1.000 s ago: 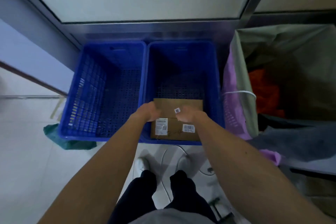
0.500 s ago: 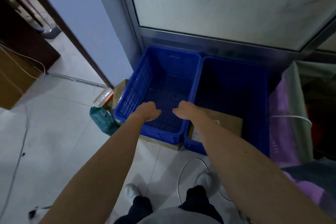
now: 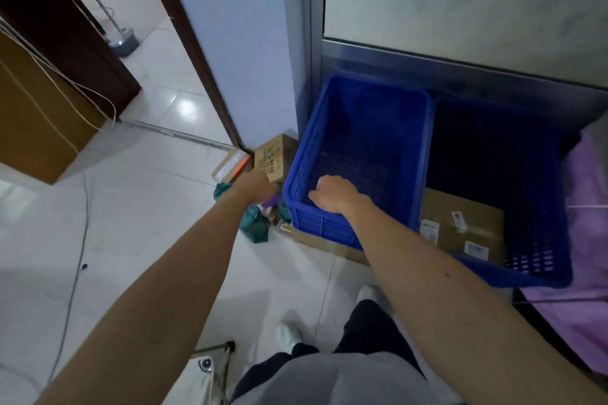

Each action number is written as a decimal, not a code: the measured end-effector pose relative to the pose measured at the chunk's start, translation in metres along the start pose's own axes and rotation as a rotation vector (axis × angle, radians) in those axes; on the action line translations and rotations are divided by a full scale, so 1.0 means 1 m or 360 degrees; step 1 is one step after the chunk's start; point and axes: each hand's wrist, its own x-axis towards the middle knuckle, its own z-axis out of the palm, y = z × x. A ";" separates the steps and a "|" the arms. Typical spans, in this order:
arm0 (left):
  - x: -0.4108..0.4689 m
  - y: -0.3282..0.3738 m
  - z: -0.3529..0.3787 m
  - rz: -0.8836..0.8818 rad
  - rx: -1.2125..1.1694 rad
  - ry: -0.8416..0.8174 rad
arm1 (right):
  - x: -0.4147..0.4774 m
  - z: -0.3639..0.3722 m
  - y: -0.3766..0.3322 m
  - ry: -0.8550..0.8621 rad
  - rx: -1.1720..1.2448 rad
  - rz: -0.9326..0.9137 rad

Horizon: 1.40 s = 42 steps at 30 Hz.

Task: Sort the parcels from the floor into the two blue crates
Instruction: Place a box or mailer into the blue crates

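Blue crates sit side by side, a cardboard parcel [image 3: 462,227] lying in the right crate [image 3: 539,260], while the right hand [image 3: 334,192] hovers empty, fingers loosely curled, over the left crate [image 3: 307,154] and the left hand [image 3: 255,187] reaches floor parcels [image 3: 274,158], its grip hidden.

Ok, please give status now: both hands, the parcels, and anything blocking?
Left hand reaching to floor parcels beside left crate, empty. Right hand empty over that crate. One brown box in right crate. Nothing blocking.
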 end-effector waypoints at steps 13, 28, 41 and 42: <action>0.053 -0.034 -0.042 -0.0031 -0.0219 -0.0088 | 0.121 0.006 -0.060 -0.0101 -0.0167 -0.0054; 0.200 -0.107 -0.024 -0.0155 -0.0438 -0.0248 | 0.259 0.051 -0.102 -0.0118 -0.0025 0.0080; 0.391 -0.207 0.090 -0.0339 -0.0962 -0.0528 | 0.427 0.172 -0.086 0.0031 0.0186 0.0682; 0.402 -0.211 0.101 -0.0361 -0.0972 -0.0522 | 0.438 0.180 -0.080 0.0055 0.0167 0.0713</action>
